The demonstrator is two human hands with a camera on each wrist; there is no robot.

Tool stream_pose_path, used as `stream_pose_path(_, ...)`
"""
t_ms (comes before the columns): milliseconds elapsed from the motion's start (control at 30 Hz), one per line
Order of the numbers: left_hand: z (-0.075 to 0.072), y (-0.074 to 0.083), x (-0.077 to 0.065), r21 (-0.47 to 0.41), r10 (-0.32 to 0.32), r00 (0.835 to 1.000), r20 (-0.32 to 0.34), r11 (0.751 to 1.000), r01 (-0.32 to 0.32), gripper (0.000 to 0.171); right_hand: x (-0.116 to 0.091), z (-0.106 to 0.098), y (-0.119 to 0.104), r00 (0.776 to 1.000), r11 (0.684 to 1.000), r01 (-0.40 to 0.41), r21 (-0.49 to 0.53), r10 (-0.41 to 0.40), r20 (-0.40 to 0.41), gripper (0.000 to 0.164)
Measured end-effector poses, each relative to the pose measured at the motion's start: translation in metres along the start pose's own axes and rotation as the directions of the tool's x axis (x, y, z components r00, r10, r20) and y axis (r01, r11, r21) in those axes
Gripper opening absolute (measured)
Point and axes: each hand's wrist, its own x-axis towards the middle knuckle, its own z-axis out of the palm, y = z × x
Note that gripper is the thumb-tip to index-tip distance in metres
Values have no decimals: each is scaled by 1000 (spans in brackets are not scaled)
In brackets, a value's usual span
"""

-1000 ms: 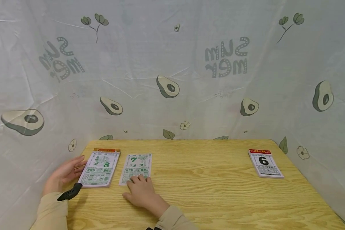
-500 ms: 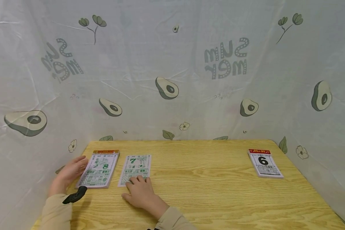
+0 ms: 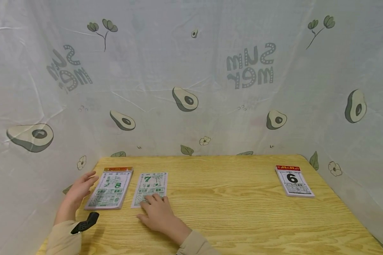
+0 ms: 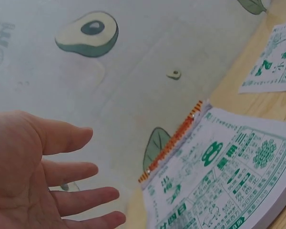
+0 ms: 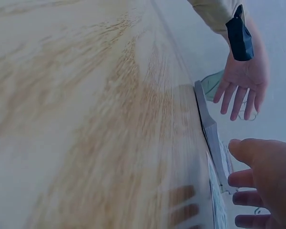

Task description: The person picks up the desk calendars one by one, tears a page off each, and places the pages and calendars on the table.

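A thick tear-off calendar pad (image 3: 110, 189) with an orange-striped top band and a green 8 lies at the table's left. My left hand (image 3: 76, 194) is held beside its left edge, fingers spread and holding nothing; the left wrist view shows the pad (image 4: 224, 181) apart from these fingers. To the pad's right lies a loose calendar sheet (image 3: 153, 182) printed with a green 7. My right hand (image 3: 157, 212) is over the sheet's lower end with relaxed fingers. A gap shows between that hand (image 5: 274, 179) and the tabletop in the right wrist view.
A smaller calendar pad (image 3: 294, 182) with a red band and a black 6 lies at the right of the wood-grain table (image 3: 223, 209). A pale curtain (image 3: 210, 117) printed with avocados surrounds the table's back and sides.
My left hand has shifted slightly right, its wrist drawn nearer and its fingers now pointing further away from me. The right hand has stayed nearly in place over the sheet.
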Motion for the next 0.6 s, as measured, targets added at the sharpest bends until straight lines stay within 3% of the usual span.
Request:
stream_pose_path(300, 11, 19, -23, 55, 102, 995, 8, 993, -102, 75, -18, -1, 14, 996, 999, 44, -20, -46, -83, 44)
stream_pose_path(600, 36, 36, -39, 133, 211, 977, -12, 969, -208, 66, -40, -10, 36, 994, 999, 36, -17, -38, -105, 46)
